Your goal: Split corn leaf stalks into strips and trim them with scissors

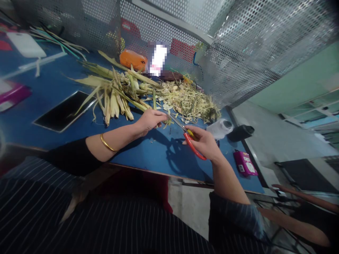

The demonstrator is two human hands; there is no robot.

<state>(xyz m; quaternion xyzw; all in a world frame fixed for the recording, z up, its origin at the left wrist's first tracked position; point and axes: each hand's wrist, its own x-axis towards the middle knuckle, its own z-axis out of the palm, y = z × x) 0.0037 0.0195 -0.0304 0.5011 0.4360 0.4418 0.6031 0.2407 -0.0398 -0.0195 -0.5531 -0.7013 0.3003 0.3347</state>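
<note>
My right hand is closed round the handles of scissors with red grips, and their blades point up and left. Close to the blade tips, my left hand pinches a small piece of pale green husk; its fingers cover most of that piece. Beyond the left hand lies a loose bundle of long dry corn husks. To its right spreads a heap of small cut husk bits, just past the scissors. A gold bangle circles my left wrist.
The blue table has a dark rectangular inset at left. A white spool, a black roll and a purple packet stand at right. An orange packet lies by the perforated metal screen. Another person's arm shows at lower right.
</note>
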